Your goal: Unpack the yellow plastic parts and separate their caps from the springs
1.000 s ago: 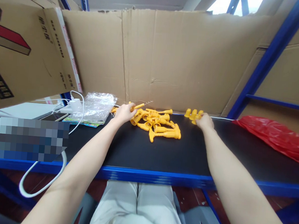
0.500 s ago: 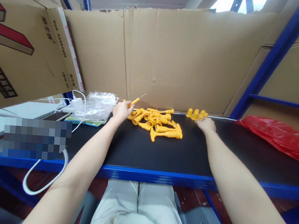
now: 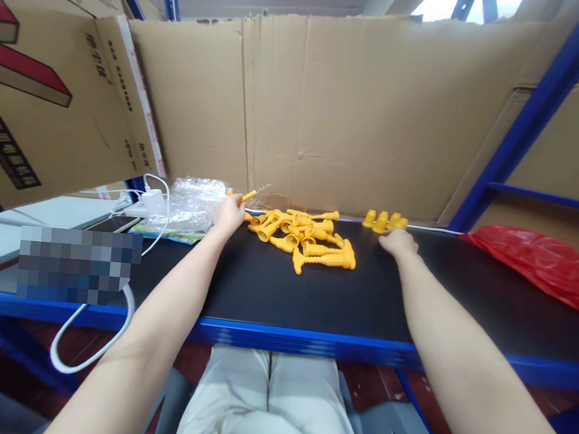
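Above black tabletop, left hand curled round yellow corkscrew.

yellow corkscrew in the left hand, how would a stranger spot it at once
Find the tall cardboard wall behind the black tabletop. In front of it, by the left end of the pile of yellow corkscrew parts, the left hand holds the yellow corkscrew. Unlike the pieces lying in that pile, it is gripped, its thin metal spiral pointing up and rightward.
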Tool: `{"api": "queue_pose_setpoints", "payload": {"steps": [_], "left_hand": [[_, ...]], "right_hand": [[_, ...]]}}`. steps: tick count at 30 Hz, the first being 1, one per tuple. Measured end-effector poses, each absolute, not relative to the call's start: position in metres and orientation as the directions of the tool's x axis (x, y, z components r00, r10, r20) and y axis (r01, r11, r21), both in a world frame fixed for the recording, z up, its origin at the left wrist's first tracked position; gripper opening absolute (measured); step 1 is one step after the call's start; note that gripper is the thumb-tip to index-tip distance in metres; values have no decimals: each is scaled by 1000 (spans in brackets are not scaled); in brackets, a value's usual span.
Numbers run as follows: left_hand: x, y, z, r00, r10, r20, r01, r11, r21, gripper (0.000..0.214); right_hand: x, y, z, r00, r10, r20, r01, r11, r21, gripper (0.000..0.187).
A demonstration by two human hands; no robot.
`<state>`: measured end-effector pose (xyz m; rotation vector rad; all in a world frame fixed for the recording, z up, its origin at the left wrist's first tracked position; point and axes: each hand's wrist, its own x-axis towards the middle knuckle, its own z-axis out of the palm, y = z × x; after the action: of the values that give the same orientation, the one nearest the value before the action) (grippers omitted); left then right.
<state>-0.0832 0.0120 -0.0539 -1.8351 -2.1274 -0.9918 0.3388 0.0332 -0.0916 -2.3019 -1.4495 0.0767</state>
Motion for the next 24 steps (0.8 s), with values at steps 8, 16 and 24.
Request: {"api": "queue_pose_setpoints", "payload": {"steps": [8, 16, 24], "left_hand": [[-100, 24, -67, -171, 839, 517, 919, -53, 390, 40], [-115, 40, -84, -26, 903, 430, 904, -163, 396, 46], [-120, 55, -105, -2, 943, 334, 954, -99, 284, 50]], "right_hand": [[326, 22, -81, 470, 869, 155, 858, -408, -313, 52], [321, 17, -76, 444, 886, 134, 870, -390, -301, 52], [325, 23, -81, 430, 889, 156, 881, -376, -288, 55]]}}
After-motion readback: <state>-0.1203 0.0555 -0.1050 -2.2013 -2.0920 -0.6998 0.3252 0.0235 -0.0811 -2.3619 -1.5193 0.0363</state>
